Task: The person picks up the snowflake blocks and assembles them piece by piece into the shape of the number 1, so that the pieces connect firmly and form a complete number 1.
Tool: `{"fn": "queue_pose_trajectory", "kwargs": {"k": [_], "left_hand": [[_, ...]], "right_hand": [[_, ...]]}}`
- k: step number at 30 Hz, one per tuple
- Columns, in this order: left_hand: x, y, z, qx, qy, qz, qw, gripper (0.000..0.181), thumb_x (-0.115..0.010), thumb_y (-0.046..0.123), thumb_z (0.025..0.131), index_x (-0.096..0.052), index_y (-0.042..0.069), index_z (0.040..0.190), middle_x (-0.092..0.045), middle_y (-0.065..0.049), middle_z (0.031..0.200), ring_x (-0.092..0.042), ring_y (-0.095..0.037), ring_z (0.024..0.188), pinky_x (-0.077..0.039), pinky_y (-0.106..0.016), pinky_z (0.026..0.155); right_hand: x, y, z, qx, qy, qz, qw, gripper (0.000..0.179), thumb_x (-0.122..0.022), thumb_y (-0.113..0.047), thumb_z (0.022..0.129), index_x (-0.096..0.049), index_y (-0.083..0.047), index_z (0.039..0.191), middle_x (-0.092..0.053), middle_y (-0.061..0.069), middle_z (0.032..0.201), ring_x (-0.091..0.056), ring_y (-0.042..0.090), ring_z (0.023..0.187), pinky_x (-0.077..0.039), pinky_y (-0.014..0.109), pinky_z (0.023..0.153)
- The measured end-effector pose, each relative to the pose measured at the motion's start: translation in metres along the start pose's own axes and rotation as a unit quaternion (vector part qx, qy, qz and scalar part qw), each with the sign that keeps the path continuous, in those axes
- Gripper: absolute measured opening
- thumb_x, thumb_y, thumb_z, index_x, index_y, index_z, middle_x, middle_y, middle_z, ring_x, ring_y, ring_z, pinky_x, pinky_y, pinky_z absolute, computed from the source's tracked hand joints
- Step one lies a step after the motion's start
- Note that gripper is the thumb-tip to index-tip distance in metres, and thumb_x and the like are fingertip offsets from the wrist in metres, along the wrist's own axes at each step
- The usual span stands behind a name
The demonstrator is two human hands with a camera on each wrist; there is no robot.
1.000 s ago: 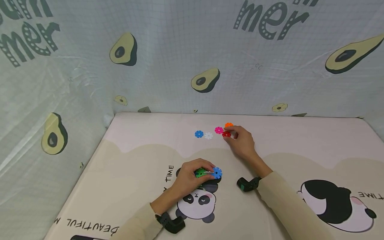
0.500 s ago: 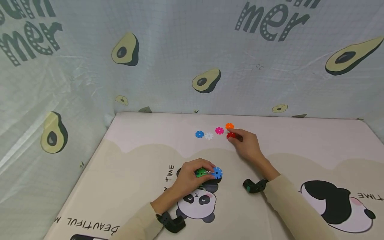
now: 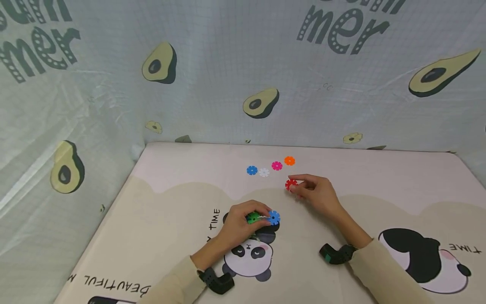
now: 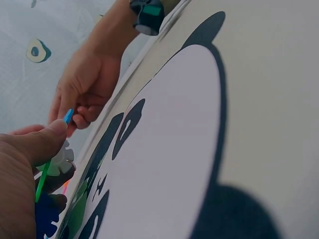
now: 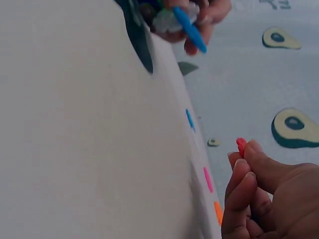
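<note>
My left hand (image 3: 240, 221) grips a small chain of joined plastic snowflake discs over the printed panda. A light blue disc (image 3: 274, 218) sticks out past its fingertips, and a green disc (image 3: 253, 218) shows between thumb and fingers. In the left wrist view a white disc (image 4: 62, 160) and a dark blue disc (image 4: 46, 217) also belong to this chain, partly hidden by the hand. To the right and farther back, my right hand (image 3: 318, 193) pinches a red snowflake disc (image 3: 290, 185) by its edge between thumb and index finger, its notched face turned toward the head camera.
Toward the back of the table (image 3: 182, 169) lie a blue disc (image 3: 252, 170), a white disc (image 3: 264, 172), a pink disc (image 3: 276, 166) and an orange disc (image 3: 290, 160). An avocado-printed curtain (image 3: 212, 63) rises behind the table's far edge.
The right hand has drawn the red disc away from beside the pink and orange discs, first rightward, then back toward the person. My left hand stays in place with its chain.
</note>
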State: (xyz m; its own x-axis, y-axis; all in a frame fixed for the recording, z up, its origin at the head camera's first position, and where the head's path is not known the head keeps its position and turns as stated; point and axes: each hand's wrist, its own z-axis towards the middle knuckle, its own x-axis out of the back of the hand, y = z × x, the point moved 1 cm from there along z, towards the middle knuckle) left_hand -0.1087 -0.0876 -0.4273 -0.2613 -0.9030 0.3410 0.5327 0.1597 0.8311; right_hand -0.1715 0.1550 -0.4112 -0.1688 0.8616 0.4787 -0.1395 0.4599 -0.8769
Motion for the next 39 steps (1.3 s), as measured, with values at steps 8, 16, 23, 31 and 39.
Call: {"fn": "queue_pose_trajectory", "kwargs": {"k": [8,16,23,31,39], "left_hand": [[0.005,0.029,0.005,0.004,0.006,0.002,1.0,0.016,-0.074,-0.008,0.077,-0.067,-0.002,0.091,-0.069,-0.017,0.098,-0.065,-0.028,0.096,-0.049,-0.031,0.09],[0.006,0.033,0.005,0.0,0.012,0.001,0.9999,0.016,-0.074,-0.008,0.077,-0.067,-0.002,0.091,-0.069,-0.017,0.097,-0.065,-0.029,0.096,-0.049,-0.032,0.09],[0.007,0.034,0.005,0.028,0.018,-0.008,0.9994,0.015,-0.074,-0.006,0.079,-0.068,-0.003,0.092,-0.069,-0.015,0.099,-0.064,-0.027,0.099,-0.048,-0.03,0.091],[0.006,0.033,0.005,0.06,0.02,-0.017,0.9979,0.016,-0.074,-0.004,0.079,-0.069,-0.002,0.094,-0.07,-0.014,0.099,-0.065,-0.024,0.099,-0.049,-0.032,0.089],[0.006,0.035,0.005,0.113,0.008,-0.029,0.9931,0.015,-0.073,-0.001,0.082,-0.07,-0.001,0.096,-0.07,-0.01,0.1,-0.064,-0.019,0.099,-0.049,-0.034,0.09]], "right_hand": [[-0.001,-0.005,-0.021,-0.015,-0.017,0.025,0.9994,0.036,-0.072,-0.031,0.087,-0.068,-0.015,0.119,-0.067,0.006,0.079,-0.062,0.023,0.071,-0.049,0.028,0.059],[-0.009,-0.005,-0.04,-0.012,-0.031,0.073,0.9968,0.036,-0.072,-0.027,0.087,-0.068,-0.011,0.119,-0.071,0.005,0.083,-0.066,0.022,0.072,-0.052,0.028,0.064],[-0.018,-0.006,-0.051,-0.017,-0.048,0.103,0.9933,0.037,-0.071,-0.028,0.087,-0.067,-0.01,0.119,-0.073,0.004,0.089,-0.068,0.022,0.075,-0.051,0.027,0.064],[-0.025,-0.01,-0.057,0.014,-0.046,0.133,0.9899,0.033,-0.073,-0.019,0.085,-0.068,-0.006,0.116,-0.073,0.004,0.093,-0.069,0.024,0.073,-0.055,0.03,0.062],[-0.03,-0.01,-0.059,0.024,-0.045,0.154,0.9867,0.033,-0.073,-0.015,0.085,-0.068,-0.004,0.116,-0.073,0.004,0.091,-0.071,0.025,0.073,-0.056,0.032,0.063]]}}
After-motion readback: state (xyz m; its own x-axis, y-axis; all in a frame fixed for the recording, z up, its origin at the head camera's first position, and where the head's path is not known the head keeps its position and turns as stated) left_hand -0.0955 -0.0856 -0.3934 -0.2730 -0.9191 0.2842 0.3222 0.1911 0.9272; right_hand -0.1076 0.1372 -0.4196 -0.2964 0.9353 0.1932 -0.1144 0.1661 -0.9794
